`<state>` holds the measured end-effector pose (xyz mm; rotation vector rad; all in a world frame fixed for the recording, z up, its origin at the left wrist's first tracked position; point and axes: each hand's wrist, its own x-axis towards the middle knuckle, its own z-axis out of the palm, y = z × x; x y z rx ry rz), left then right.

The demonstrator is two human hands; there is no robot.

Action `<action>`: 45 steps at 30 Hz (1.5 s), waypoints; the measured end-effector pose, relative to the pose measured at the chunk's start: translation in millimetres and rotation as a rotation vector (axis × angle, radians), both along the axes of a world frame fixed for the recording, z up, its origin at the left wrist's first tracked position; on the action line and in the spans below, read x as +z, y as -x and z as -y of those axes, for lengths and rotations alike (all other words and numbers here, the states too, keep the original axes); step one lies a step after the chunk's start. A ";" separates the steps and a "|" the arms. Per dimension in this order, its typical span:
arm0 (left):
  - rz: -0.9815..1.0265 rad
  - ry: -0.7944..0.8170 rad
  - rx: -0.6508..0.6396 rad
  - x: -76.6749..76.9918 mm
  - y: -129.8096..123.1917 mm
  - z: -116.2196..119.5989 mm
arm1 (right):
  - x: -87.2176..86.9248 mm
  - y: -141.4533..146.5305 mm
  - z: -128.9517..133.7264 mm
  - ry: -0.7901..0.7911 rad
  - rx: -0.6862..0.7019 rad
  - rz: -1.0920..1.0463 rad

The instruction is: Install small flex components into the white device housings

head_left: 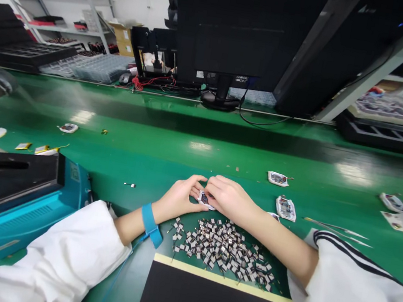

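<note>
The small white-framed unit is at the green surface, well apart from its far edge and just beyond the pile of small metal parts. The left hand, half open, holds it at the side between thumb and fingers. The right hand is bent closely over it — its fingertips are hidden, so I cannot tell their grip. The unit seems light and stiff, its exposed circuit probably fragile — better to take it by the white rim.

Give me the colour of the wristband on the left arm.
Wristband: blue. Shows best in the head view, the only one.
</note>
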<state>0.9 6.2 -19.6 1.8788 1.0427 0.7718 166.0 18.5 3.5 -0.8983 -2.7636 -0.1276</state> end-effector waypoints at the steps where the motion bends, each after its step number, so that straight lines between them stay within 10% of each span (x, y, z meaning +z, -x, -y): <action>1: -0.002 -0.007 0.002 0.0 0.4 -0.3 | 2.1 1.4 -0.2 0.008 0.007 0.027; 19: -0.035 -0.047 -0.003 3.0 1.2 -0.1 | 19.3 7.8 -5.9 0.026 0.153 0.173; 24: -0.136 -0.184 0.202 -4.6 7.9 -34.1 | 32.4 -61.6 -30.6 0.245 -0.146 -0.111; 29: -0.196 -0.326 0.332 2.3 17.8 -67.7 | 8.5 -154.7 -58.2 0.277 -0.586 -0.069; 37: -0.183 -0.429 -0.707 34.1 -6.6 -8.0 | -8.7 -156.5 -63.8 0.315 -0.504 -0.137; 45: -0.392 -0.516 -0.630 25.1 -10.7 -5.4 | 1.0 -84.3 -34.4 0.402 -0.289 -0.255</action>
